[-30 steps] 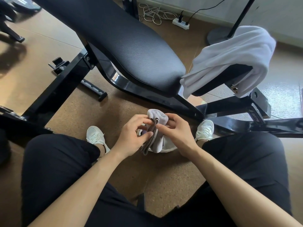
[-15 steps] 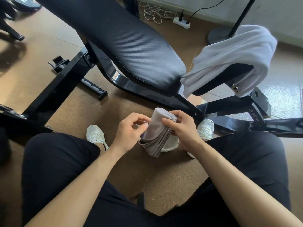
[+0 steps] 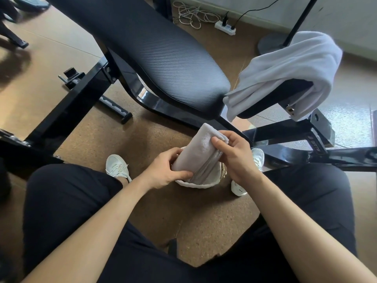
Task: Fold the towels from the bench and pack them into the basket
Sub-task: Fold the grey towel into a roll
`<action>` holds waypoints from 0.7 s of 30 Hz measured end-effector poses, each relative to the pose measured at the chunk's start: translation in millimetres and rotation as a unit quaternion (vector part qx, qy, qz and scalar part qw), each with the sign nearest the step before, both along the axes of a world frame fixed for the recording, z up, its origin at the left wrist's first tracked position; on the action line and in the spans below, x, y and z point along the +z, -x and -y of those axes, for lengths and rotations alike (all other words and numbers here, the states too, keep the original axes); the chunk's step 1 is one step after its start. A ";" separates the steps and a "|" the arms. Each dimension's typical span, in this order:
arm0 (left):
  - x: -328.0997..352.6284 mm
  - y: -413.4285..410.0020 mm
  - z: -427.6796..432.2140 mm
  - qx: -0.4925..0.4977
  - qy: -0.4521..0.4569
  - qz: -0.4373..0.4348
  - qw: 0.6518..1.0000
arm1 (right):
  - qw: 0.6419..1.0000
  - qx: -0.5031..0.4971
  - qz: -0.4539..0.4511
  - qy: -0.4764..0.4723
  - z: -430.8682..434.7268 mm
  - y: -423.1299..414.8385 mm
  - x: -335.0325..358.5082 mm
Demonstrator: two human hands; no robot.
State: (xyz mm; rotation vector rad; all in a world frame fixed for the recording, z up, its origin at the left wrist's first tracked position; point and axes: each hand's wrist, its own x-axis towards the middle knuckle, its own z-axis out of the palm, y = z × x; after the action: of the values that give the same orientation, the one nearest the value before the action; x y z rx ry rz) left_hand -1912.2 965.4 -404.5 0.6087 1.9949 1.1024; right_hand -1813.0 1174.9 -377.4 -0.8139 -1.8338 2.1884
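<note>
- The left hand (image 3: 165, 172) curls round the lower end of a folded grey towel (image 3: 196, 154), thumb laid across its front; the right hand (image 3: 234, 158) pinches the upper end, thumb on top and fingers wrapped behind.
- The towel is a tight, layered bundle, tilted with its top end away from the person. Its lower end sits just over the mouth of the basket (image 3: 204, 184); I cannot tell whether it touches the inside.
- The basket, with a white rim and a woven side, stands on the floor between the person's feet, mostly hidden by the towel and both hands.
- White shoes flank it: the left shoe (image 3: 117, 166) is in plain view, the right shoe (image 3: 258, 158) is partly covered by the right wrist.
- Beyond the hands, the bench (image 3: 159, 56) runs diagonally on a black steel frame, its black textured pad bare.
- A white towel (image 3: 285, 72) lies unfolded, draped over the bench's smaller pad at right, with one end hanging down.
- The floor (image 3: 163, 211) is brown and cork-like.
- A power strip (image 3: 225, 27) and a coiled white cable (image 3: 191, 15) lie near the far wall, beside the round stand base (image 3: 271, 42).
</note>
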 end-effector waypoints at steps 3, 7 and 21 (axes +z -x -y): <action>-3.0 -1.5 1.3 0.015 0.019 -0.092 0.995 | 0.999 -0.015 0.022 -0.039 3.0 -0.5 -2.4; 0.6 -10.7 -2.2 0.015 -0.058 -0.250 0.966 | 0.988 -0.036 0.041 -0.142 9.8 0.0 -6.1; -10.8 -16.1 -26.5 0.133 -0.063 -0.063 0.987 | 0.984 0.135 0.048 -0.110 21.1 -1.3 -21.1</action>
State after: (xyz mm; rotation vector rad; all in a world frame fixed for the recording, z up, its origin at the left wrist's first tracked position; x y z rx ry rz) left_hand -1896.0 992.0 -415.3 0.4969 2.1741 1.3881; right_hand -1811.7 1153.8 -398.4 -0.6683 -2.3047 2.0699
